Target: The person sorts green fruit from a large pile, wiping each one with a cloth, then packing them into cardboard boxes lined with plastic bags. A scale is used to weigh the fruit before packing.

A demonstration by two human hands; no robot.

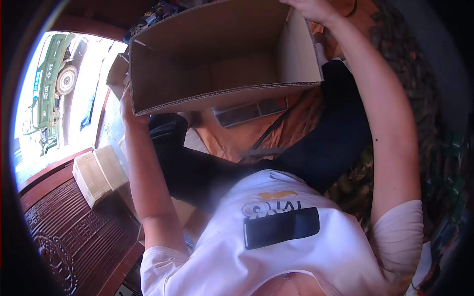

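An open cardboard box (298, 54) is held up in front of me, its opening tilted toward me and its bare inside showing. My left hand (131, 106) is closed on the lower left side of the box, most of its fingers hidden behind the cardboard. At the top right corner, my right hand (313, 10) grips the box edge, partly cut off by the frame. Below the box, a flat dark item with a pale rim (237, 115) lies on an orange-brown sheet (222, 140). It is partly covered by the box, and I cannot make out its kind.
A smaller tan carton (100, 172) stands on the left beside a carved dark red wooden panel (74, 237). Through a bright doorway, a green truck (52, 81) shows outside. A black rectangular device (281, 228) rests on my shirt. Patterned cloth (158, 15) lies behind the box.
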